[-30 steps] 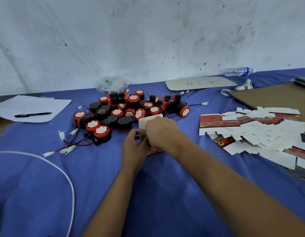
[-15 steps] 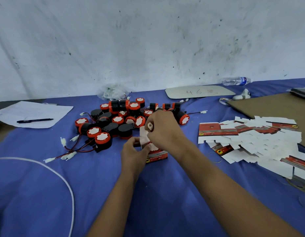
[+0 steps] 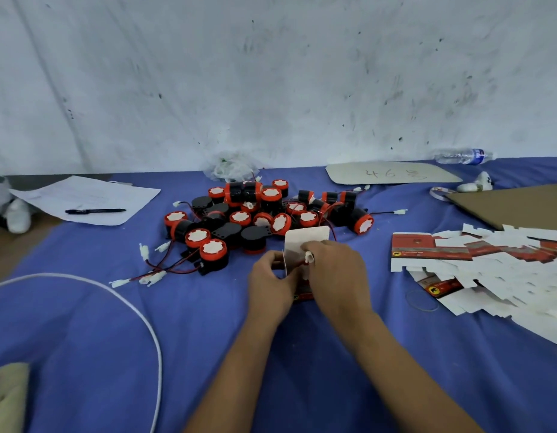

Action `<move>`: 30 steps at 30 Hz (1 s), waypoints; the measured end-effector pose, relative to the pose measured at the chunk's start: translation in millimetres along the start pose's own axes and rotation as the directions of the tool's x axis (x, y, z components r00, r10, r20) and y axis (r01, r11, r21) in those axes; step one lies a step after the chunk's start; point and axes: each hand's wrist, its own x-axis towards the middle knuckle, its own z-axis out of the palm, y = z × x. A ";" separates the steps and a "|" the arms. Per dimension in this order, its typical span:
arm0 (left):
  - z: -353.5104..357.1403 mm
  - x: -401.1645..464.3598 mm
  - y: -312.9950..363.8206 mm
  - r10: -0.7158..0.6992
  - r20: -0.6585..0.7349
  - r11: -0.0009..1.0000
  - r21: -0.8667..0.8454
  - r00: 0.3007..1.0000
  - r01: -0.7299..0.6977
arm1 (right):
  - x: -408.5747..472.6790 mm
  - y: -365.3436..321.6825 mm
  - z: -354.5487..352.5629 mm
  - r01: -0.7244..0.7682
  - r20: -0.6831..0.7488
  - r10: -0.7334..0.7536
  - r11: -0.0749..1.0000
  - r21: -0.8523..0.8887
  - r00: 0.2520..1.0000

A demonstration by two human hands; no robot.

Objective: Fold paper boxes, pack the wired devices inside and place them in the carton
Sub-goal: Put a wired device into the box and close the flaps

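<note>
Reaching forward, both hands meet: left hand [image 3: 272,284] grips the paper box [image 3: 305,245], right hand [image 3: 335,271] pinches a white connector [image 3: 309,257].

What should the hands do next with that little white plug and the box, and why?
Probably tuck the white plug and its red wire down into the open box. The right hand pinches the plug at the box's mouth, the left hand steadies the box, and its flap stands up, unclosed.

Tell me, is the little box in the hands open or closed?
Open. The box's white lid flap stands up, and the right hand pinches a white plug at its opening.
</note>
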 end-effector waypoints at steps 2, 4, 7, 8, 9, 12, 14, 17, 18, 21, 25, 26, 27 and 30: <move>-0.2 0.9 -0.2 0.002 0.008 1.000 0.002 1.000 -0.002 | -2.3 -2.5 3.1 0.006 0.026 -0.005 0.999 -0.054 1.000; -0.6 1.4 0.0 -0.005 0.013 1.000 0.004 1.000 0.005 | -2.7 -5.3 5.9 0.011 0.062 -0.005 0.996 -0.089 0.998; -1.4 2.0 0.5 -0.011 0.026 1.000 -0.003 1.000 0.011 | -3.2 -8.6 9.5 0.016 0.075 -0.009 0.995 -0.099 0.997; -2.1 2.4 -0.5 -0.004 0.034 1.000 -0.002 0.999 0.004 | -3.2 -8.3 10.9 0.028 0.068 -0.023 0.996 -0.087 0.997; -2.1 2.7 -1.7 0.009 0.042 1.000 0.003 0.999 -0.009 | -3.4 -6.0 13.1 0.058 0.068 -0.053 0.996 -0.070 0.996; -3.6 0.8 -1.8 0.053 0.050 0.998 0.019 0.997 -0.054 | -5.7 2.1 15.2 0.160 0.107 -0.156 0.987 -0.030 0.982; -4.4 1.6 -2.7 0.056 0.051 0.998 0.019 0.997 -0.057 | -8.1 4.1 12.9 0.154 0.107 -0.156 0.988 0.025 0.982; -4.6 0.9 -1.0 0.058 0.086 0.998 0.009 0.995 -0.059 | -13.0 0.3 14.3 0.081 0.106 -0.090 0.993 0.088 0.990; -4.6 0.5 -1.3 0.062 0.098 0.998 0.016 0.993 -0.064 | -13.6 -2.0 15.7 0.049 0.098 -0.059 0.994 0.100 0.993; -3.2 -3.2 -2.2 0.139 0.072 0.983 0.114 0.988 -0.147 | -12.7 -8.7 18.0 -0.056 0.046 0.051 0.989 0.134 0.998; -2.2 -5.8 -0.8 0.166 0.076 0.983 0.067 0.983 -0.171 | -9.7 -9.9 23.2 -0.127 -0.034 0.138 0.966 0.224 0.990; -2.3 -5.5 -0.7 0.178 0.085 0.980 0.075 0.980 -0.185 | -9.1 -8.4 25.0 -0.131 -0.047 0.148 0.958 0.256 0.988; -2.6 -4.8 -0.9 0.188 0.091 0.977 0.080 0.978 -0.196 | -8.4 -6.4 26.1 -0.138 -0.062 0.163 0.946 0.293 0.985; -3.3 -3.9 -0.3 0.214 0.107 0.969 0.101 0.971 -0.225 | -7.3 0.2 25.5 -0.150 -0.113 0.213 0.900 0.410 0.970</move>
